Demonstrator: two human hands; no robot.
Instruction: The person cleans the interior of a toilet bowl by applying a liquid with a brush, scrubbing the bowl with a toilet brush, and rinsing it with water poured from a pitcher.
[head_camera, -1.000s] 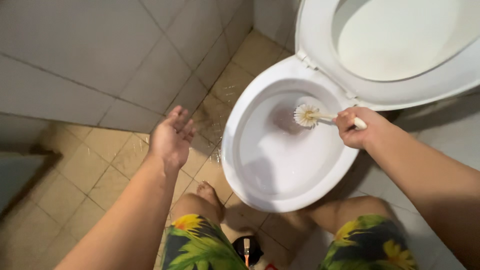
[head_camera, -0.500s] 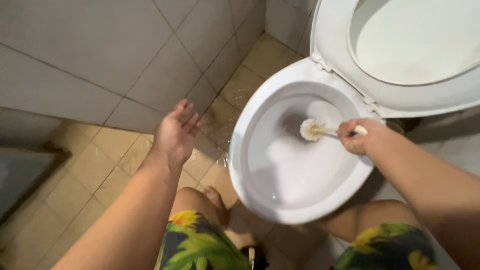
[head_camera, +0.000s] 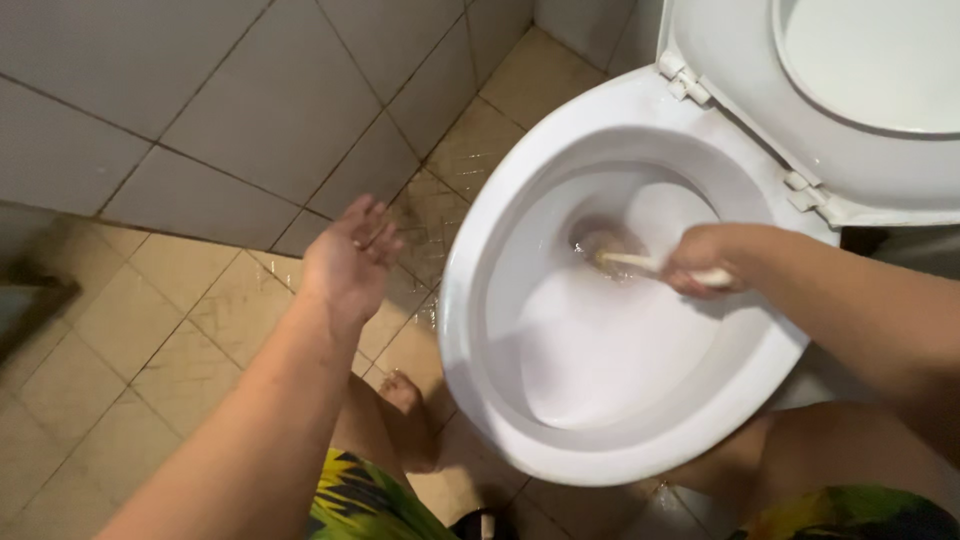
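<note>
Right hand (head_camera: 700, 262) is gripping the toilet brush (head_camera: 640, 263), head sitting down in the bowl (head_camera: 500, 240) drain | left hand (head_camera: 350, 258) is hovering open-fingered over wet floor tiles (head_camera: 190, 330), clear of the rim.

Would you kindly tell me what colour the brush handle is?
The brush handle is cream-white, seen in the head view.

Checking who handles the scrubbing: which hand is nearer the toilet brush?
Right. The right hand grips the toilet brush inside the bowl; the left hand hovers open outside it, over the floor.
</note>
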